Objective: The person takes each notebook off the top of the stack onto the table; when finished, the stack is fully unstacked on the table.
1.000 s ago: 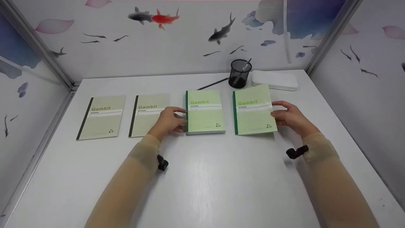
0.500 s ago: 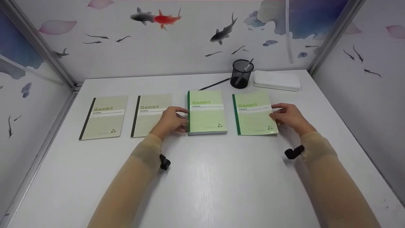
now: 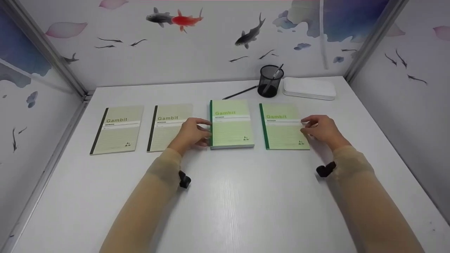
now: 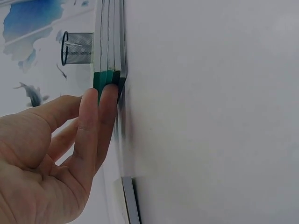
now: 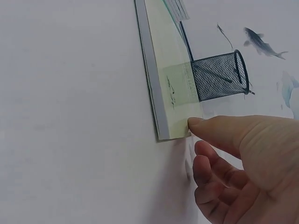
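Note:
In the head view my left hand point(image 3: 192, 134) rests its fingertips against the spine of a light-green notebook stack point(image 3: 232, 126). The left wrist view shows fairly straight fingers touching the green spines point(image 4: 103, 80) of several stacked notebooks. My right hand point(image 3: 323, 130) is at the right edge of a single light-green notebook point(image 3: 284, 131), which lies flat. Its thumb point(image 5: 205, 125) touches that edge in the right wrist view, while the other fingers bend loosely below; the index finger is partly hidden there. A beige notebook point(image 3: 160, 135) lies partly behind my left hand.
Another beige notebook point(image 3: 117, 130) lies at the far left of the white table point(image 3: 225, 196). Behind the green ones stand a black mesh pen cup point(image 3: 270, 82) and a white case point(image 3: 309, 88), with a dark pencil point(image 3: 240, 92) beside the cup. Printed walls point(image 3: 197, 52) enclose the table.
The right-hand notebook, tilted up at its right side a second ago, has come down flat under my right hand. My left hand has stayed at the stack. The head view has shifted slightly.

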